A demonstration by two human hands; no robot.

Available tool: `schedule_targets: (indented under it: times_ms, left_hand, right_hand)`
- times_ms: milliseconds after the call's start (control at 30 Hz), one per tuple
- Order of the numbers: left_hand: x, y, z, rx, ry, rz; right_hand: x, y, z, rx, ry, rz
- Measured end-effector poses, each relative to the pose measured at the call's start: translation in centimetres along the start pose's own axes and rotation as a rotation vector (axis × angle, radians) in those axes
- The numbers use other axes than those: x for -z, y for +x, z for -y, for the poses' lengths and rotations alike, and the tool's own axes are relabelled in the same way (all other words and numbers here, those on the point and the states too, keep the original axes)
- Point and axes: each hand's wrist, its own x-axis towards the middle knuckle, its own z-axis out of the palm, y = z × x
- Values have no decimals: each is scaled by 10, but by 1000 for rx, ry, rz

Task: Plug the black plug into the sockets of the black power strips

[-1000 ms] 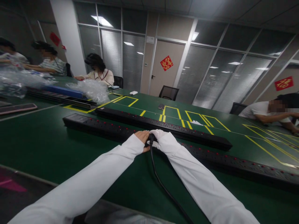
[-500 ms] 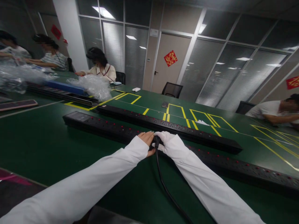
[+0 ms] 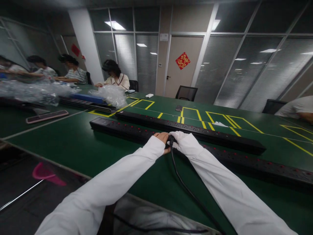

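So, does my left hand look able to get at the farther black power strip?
Probably yes: the left hand is at the nearer strip, and the farther strip lies just beyond it, with nothing visible between. The right hand is beside it, at the black plug.

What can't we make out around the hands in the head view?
Head view, now:
1. Seating of the black plug: contact side hidden by the right hand and left hand.
2. Right end of the near power strip: cut off by the right edge.
3. Far end of the black cable: not visible.
4. Any lettering on the far power strip: too small.
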Motion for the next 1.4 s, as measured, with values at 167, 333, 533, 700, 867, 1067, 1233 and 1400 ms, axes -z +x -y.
schedule_targets:
  times_ms: [167,333,533,700,867,1067,1233,1400]
  left_hand:
    - [-5,1,-12,145,16,-19]
    - [-12,0,-6,52,30,-93]
    - [-23,-3,7,-58,70,-134]
    - [-23,-5,3,-29,95,-151]
    - [-24,-4,-1,-10,103,-183]
    - [-29,-3,-2,11,114,-218]
    - [-32,-4,-1,18,125,-211]
    - [-27,-4,-2,21,123,-168]
  right_hand:
    - [0,-1,-2,4,31,3]
    - [2,-2,-4,-27,114,-32]
    - [4,-1,-10,-119,307,-109]
    - [16,-24,-28,-300,444,-149]
    - [26,-43,-46,-380,518,-121]
    - [13,-30,-42,-303,478,-64]
    - [8,-24,-36,-286,354,-71]
    - [12,-22,-28,-207,173,-63]
